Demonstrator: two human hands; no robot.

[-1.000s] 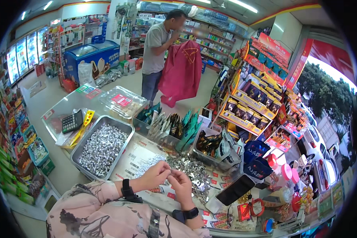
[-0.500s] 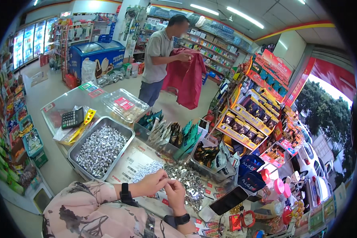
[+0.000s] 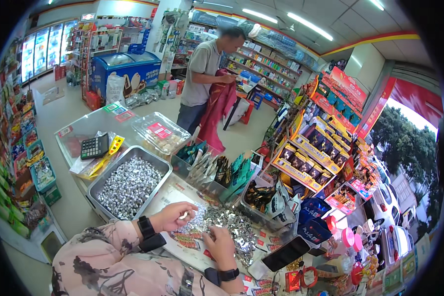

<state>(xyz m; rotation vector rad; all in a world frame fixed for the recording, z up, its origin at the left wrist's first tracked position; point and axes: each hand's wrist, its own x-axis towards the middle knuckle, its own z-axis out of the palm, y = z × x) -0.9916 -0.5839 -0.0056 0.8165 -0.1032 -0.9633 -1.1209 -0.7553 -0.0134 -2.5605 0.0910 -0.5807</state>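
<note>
Now parted, right of the metal tray (image 3: 166,173): left hand (image 3: 170,217), pinching a whitish piece (image 3: 183,215), and right hand (image 3: 222,243), half-curled beside silver foil (image 3: 240,234), its hold unclear.

The person's bare left hand (image 3: 173,217) and bare right hand (image 3: 221,242), whose fingertips were meeting before, are now apart, the left one shifted leftward. Behind, the co-worker in a grey short-sleeved shirt (image 3: 204,61) has gathered the large dark-pink cloth (image 3: 215,118), which earlier hung spread.

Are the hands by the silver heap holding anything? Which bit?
The left hand seems to pinch a small pale thing, gripped part unclear. For the right hand, I can't tell.
</note>
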